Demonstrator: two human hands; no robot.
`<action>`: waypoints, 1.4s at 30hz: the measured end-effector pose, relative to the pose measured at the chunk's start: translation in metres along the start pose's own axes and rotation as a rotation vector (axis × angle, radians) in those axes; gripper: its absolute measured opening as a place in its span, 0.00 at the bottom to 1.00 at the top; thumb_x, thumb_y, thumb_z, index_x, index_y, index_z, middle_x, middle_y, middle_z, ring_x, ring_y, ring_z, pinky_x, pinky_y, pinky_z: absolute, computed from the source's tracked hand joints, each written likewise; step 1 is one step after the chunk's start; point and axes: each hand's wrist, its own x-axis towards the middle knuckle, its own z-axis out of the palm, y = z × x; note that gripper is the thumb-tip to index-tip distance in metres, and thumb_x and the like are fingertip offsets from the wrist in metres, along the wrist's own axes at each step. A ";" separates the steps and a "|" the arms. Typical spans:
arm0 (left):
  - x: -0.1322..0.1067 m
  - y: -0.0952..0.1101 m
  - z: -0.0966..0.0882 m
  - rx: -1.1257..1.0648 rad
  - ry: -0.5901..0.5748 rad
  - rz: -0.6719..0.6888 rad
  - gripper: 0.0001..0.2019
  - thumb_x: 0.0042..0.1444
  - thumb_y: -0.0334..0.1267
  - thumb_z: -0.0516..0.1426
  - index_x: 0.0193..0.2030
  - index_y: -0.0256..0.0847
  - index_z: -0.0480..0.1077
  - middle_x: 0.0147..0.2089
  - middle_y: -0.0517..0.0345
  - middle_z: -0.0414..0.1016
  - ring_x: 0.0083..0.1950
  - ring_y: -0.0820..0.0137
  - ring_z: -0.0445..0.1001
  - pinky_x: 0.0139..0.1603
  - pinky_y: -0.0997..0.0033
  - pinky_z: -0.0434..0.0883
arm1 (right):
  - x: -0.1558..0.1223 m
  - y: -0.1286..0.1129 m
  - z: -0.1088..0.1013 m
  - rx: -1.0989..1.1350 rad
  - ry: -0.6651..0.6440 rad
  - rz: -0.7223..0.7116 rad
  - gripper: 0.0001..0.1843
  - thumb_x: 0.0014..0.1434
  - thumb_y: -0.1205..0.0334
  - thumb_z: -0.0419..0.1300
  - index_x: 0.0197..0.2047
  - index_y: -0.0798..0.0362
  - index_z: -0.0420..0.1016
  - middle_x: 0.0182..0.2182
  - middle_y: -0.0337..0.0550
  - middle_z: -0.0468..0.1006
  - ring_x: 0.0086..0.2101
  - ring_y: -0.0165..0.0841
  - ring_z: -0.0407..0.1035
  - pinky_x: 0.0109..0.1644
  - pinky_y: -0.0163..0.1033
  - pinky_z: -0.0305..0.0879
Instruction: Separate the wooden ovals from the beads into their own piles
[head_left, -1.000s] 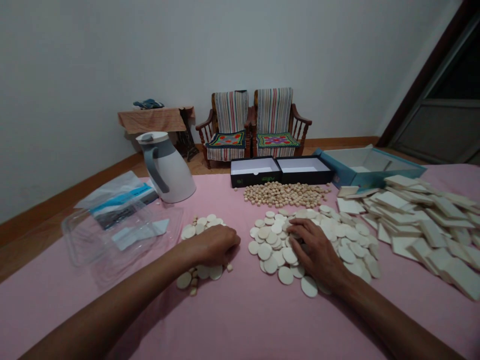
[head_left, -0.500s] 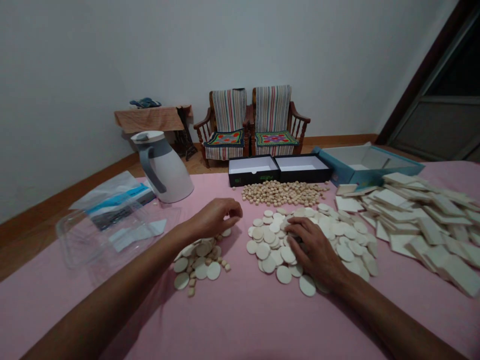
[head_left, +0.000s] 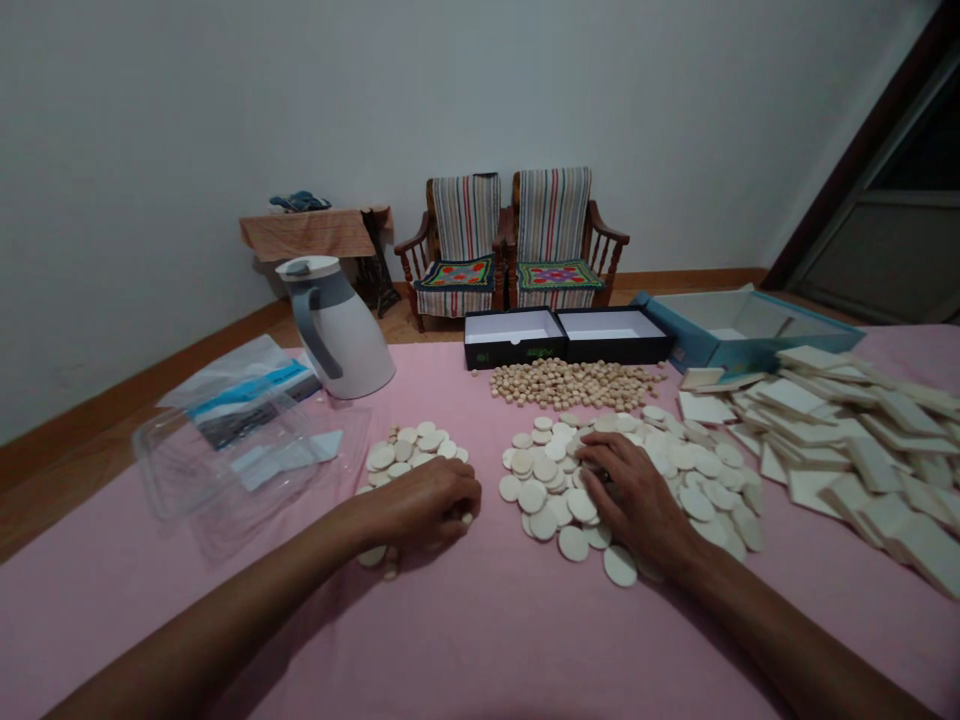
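Note:
My left hand is low over the smaller mixed pile on the left, its fingers curled in a pinch. At the fingertips a small wooden cube shows. Round white wooden discs of that pile spread behind the hand, and part of the pile is hidden beneath it. On the larger heap of discs lies my right hand, its fingers apart and stretched over the discs. No disc is visibly gripped there.
Behind the heap lie many small wooden cubes. Two black trays and a blue box stand further back. Rectangular wooden pieces are heaped at right. A white-grey jug and a clear plastic package are at left.
My left hand has come down toward me, from above the small pile to its near right side, and its fingers have closed on a cube. My right hand stays on the discs.

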 end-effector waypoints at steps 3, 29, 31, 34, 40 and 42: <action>0.019 -0.010 -0.003 -0.012 0.057 -0.074 0.05 0.50 0.29 0.57 0.34 0.38 0.72 0.34 0.57 0.74 0.34 0.70 0.71 0.34 0.74 0.66 | 0.000 0.000 0.000 -0.001 -0.002 0.003 0.11 0.62 0.66 0.51 0.47 0.53 0.70 0.48 0.51 0.70 0.48 0.41 0.65 0.50 0.51 0.64; 0.020 -0.013 -0.011 0.209 -0.046 -0.124 0.04 0.48 0.29 0.57 0.28 0.39 0.72 0.30 0.56 0.74 0.31 0.68 0.70 0.30 0.73 0.64 | -0.001 0.002 0.002 -0.009 -0.003 -0.009 0.12 0.62 0.65 0.52 0.48 0.52 0.70 0.48 0.51 0.70 0.48 0.41 0.65 0.50 0.51 0.64; 0.030 -0.016 -0.018 0.200 0.085 -0.157 0.04 0.50 0.30 0.56 0.30 0.38 0.72 0.31 0.55 0.74 0.31 0.69 0.71 0.31 0.72 0.65 | -0.001 0.002 0.002 -0.002 0.008 -0.014 0.12 0.61 0.65 0.52 0.47 0.52 0.70 0.48 0.50 0.70 0.48 0.41 0.66 0.50 0.51 0.65; 0.042 -0.019 -0.033 0.121 0.512 -0.186 0.09 0.53 0.29 0.55 0.41 0.38 0.70 0.39 0.53 0.75 0.37 0.70 0.72 0.38 0.71 0.68 | -0.001 0.002 0.002 0.001 0.020 -0.018 0.12 0.61 0.65 0.52 0.48 0.52 0.70 0.48 0.50 0.71 0.47 0.41 0.66 0.50 0.51 0.65; 0.027 -0.008 -0.036 0.066 0.286 -0.080 0.05 0.54 0.29 0.55 0.36 0.38 0.71 0.34 0.57 0.74 0.33 0.73 0.70 0.33 0.75 0.65 | -0.001 0.001 0.002 -0.012 -0.013 -0.006 0.12 0.62 0.66 0.52 0.48 0.53 0.70 0.47 0.51 0.70 0.48 0.41 0.65 0.51 0.51 0.64; 0.016 0.000 -0.027 0.076 0.058 -0.047 0.04 0.51 0.30 0.59 0.35 0.40 0.72 0.34 0.59 0.74 0.31 0.73 0.70 0.30 0.76 0.63 | -0.001 0.001 0.002 -0.009 -0.011 -0.010 0.12 0.62 0.66 0.52 0.48 0.52 0.70 0.48 0.51 0.70 0.48 0.41 0.65 0.51 0.51 0.64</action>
